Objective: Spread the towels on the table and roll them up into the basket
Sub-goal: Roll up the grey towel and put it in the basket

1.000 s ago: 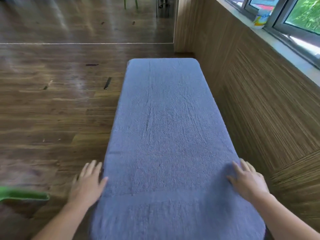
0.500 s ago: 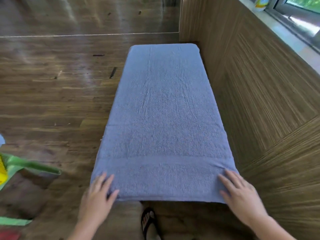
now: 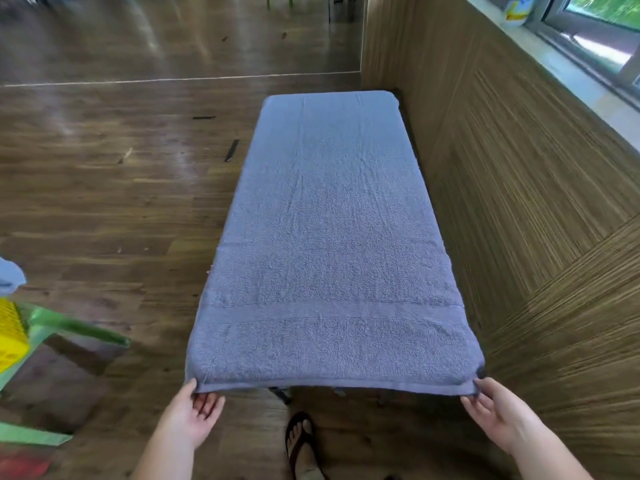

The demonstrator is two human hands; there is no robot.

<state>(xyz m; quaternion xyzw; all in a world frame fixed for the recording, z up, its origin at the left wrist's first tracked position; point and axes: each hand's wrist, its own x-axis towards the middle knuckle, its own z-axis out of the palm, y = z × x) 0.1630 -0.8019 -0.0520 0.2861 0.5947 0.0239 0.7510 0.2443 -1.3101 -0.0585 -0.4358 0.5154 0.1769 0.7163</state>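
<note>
Indoor room, maybe a home, wood plank floor (image 3: pixel 104 209), wood-panelled wall (image 3: pixel 519 188), window sill (image 3: pixel 571 74) (container (image 3: pixel 516 10) on it)

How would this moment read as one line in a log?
towel: spread flat, not yet rolled | left hand: pinches near-left corner | right hand: pinches near-right corner

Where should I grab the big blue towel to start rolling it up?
Take the towel by its near hem, one corner in each hand, coming from the near short end. It lies flat and long, and only that hem sticks out free, so fingers fit under it. The left hand and right hand pinch those corners now.
</note>
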